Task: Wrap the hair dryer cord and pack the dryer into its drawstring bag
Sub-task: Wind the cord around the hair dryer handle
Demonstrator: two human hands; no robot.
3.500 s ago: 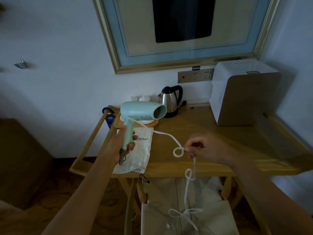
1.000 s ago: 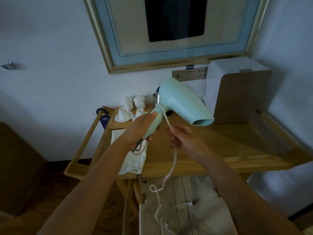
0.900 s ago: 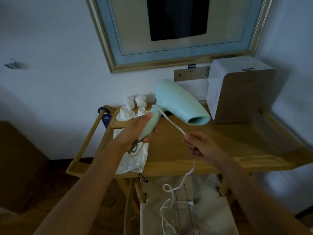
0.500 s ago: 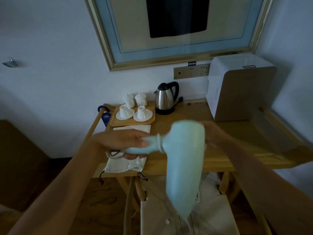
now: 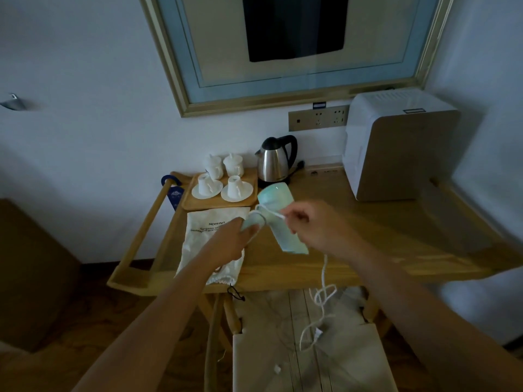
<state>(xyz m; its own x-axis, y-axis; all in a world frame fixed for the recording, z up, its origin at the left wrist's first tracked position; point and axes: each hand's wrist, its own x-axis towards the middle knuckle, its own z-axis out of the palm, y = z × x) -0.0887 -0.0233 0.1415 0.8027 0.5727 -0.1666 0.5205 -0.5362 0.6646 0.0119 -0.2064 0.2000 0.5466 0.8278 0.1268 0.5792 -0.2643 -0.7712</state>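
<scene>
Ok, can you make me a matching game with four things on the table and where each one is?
Things:
1. hair dryer
2. drawstring bag
3. kettle
4. cups

Places:
A. on the wooden tray
B. lying flat on the table, under the left hand
C. at the back by the wall
D. held up in both hands

Pairs: 1-D, 2-B, 3-C, 4-A

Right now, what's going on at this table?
A person is winding the cord around a mint hair dryer. The left hand grips the handle while the right hand pinches the cord close to the dryer body. A few turns sit at the handle; most of the cord hangs loose below the table edge. The white drawstring bag lies flat on the wooden table, not yet used.
</scene>
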